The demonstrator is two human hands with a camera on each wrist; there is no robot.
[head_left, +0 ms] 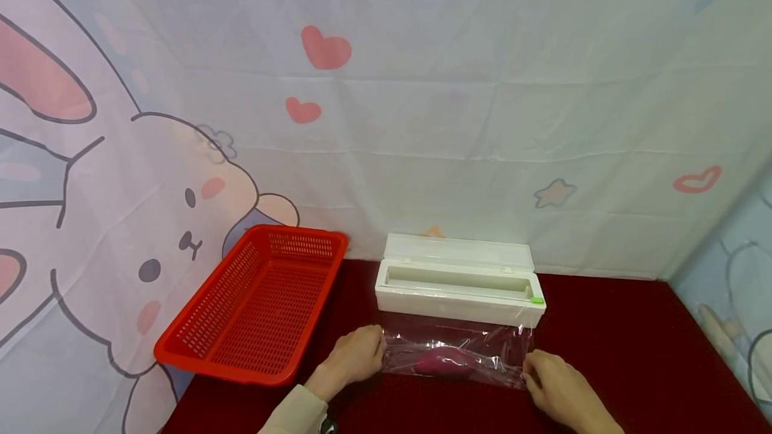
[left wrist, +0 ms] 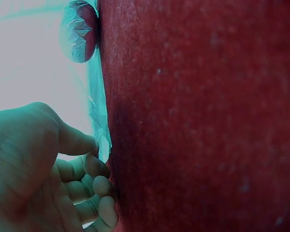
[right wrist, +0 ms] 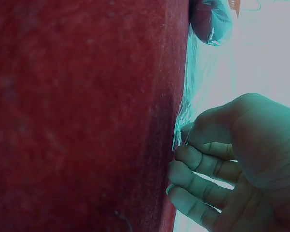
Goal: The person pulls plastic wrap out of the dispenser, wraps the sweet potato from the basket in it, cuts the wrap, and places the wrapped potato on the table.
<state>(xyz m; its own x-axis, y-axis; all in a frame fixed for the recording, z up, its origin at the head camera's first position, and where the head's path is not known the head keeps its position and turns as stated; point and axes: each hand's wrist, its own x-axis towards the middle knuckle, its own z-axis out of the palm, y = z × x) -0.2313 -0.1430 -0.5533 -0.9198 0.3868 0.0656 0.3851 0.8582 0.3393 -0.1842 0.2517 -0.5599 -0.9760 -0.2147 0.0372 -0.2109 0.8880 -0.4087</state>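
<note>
A sheet of clear plastic wrap (head_left: 482,337) stretches from the front of a white wrap dispenser box (head_left: 458,310) toward me. Under its near edge lies a rounded purple-pink item (head_left: 445,362), covered by the film; its kind is hard to make out. My left hand (head_left: 357,355) pinches the film's left near corner between thumb and forefinger, low over the dark red cloth. At the opposite corner my right hand (head_left: 561,384) pinches the gathered film edge in the same way. Both wrist views show the film (left wrist: 100,116) running from the fingertips to the wrapped item (right wrist: 210,21).
An empty red plastic basket (head_left: 265,313) stands at the left. The dispenser's lid (head_left: 458,251) is raised at the back, with a small green piece (head_left: 537,300) at its right end. Behind hangs a printed curtain (head_left: 422,119). Dark red cloth (head_left: 627,347) covers the table.
</note>
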